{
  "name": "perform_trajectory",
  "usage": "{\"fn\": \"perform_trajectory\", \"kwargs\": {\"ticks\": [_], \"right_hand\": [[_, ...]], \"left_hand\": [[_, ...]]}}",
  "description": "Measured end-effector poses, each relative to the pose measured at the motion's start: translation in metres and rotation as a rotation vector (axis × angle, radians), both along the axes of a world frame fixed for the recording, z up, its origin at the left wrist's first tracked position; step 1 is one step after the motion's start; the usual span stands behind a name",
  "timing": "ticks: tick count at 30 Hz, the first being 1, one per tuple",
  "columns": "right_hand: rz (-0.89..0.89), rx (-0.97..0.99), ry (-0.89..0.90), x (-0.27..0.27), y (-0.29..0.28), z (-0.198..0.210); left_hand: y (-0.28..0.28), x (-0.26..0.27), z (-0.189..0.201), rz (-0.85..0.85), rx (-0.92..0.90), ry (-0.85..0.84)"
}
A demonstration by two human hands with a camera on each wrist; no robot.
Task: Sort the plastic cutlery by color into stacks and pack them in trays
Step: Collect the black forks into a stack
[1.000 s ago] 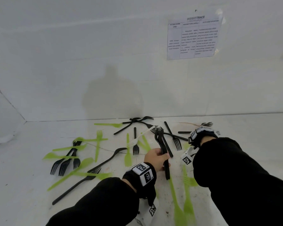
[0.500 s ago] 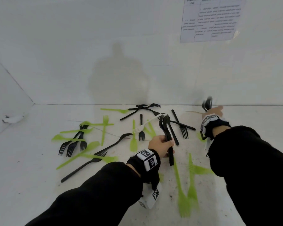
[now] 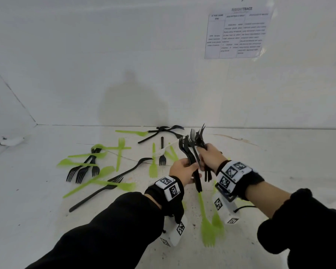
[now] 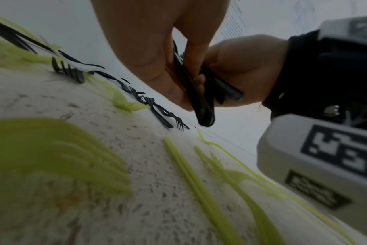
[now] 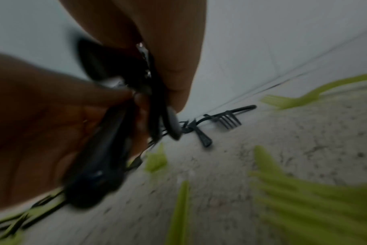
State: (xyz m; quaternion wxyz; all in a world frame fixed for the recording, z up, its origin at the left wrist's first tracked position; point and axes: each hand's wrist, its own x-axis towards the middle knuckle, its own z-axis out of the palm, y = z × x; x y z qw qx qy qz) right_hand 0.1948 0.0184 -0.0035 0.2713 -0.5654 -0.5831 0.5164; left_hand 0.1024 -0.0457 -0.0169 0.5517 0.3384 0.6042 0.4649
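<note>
Over the middle of the white table (image 3: 279, 162), my left hand (image 3: 192, 167) grips a bundle of black forks (image 3: 190, 158) by the handles, tines pointing up and away. Right beside it, my right hand (image 3: 202, 154) grips a second bunch of black forks (image 3: 199, 138), which touches the left bundle. The left wrist view shows my left fingers (image 4: 174, 89) curled round the black handles (image 4: 201, 107), with the right hand (image 4: 241, 66) close behind. The right wrist view is blurred and shows dark handles (image 5: 107, 149) in my grip. Loose green forks (image 3: 207, 224) and black forks (image 3: 83, 169) lie scattered.
A crossed pair of black forks (image 3: 163, 130) lies by the back wall. A single white fork (image 3: 163, 150) lies among the green ones. A printed sheet (image 3: 239, 33) hangs on the wall. A small white object (image 3: 12, 141) lies at the far left.
My right hand picked up black forks at the far right and carried them left to meet the left hand's bundle. The left hand kept its grip.
</note>
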Motion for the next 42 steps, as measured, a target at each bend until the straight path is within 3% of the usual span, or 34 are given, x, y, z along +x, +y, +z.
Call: {"fn": "perform_trajectory", "kwargs": {"ticks": [5,10,14,23,32,38,42], "right_hand": [[0.003,0.173,-0.056,-0.013,-0.033,-0.002],[-0.063,0.193,-0.031,-0.011,-0.055,-0.005],[-0.009,0.21,-0.101,-0.01,-0.066,-0.004],[-0.009,-0.108,0.066,-0.014,-0.064,-0.019],[-0.058,0.051,0.118,0.009,-0.08,-0.012],[-0.021,0.176,0.059,0.016,-0.096,-0.011],[0.032,0.101,0.03,0.006,-0.099,-0.006]], "left_hand": [[-0.011,-0.003,0.001,0.037,0.032,-0.001],[-0.027,-0.005,0.006,0.055,0.047,-0.043],[-0.037,-0.004,0.007,0.04,0.05,-0.01],[-0.057,0.008,0.008,0.022,0.024,0.098],[-0.076,0.014,0.011,0.099,0.063,0.068],[-0.087,0.023,0.009,0.127,0.086,0.023],[-0.093,0.024,0.01,0.118,0.08,0.007]]}}
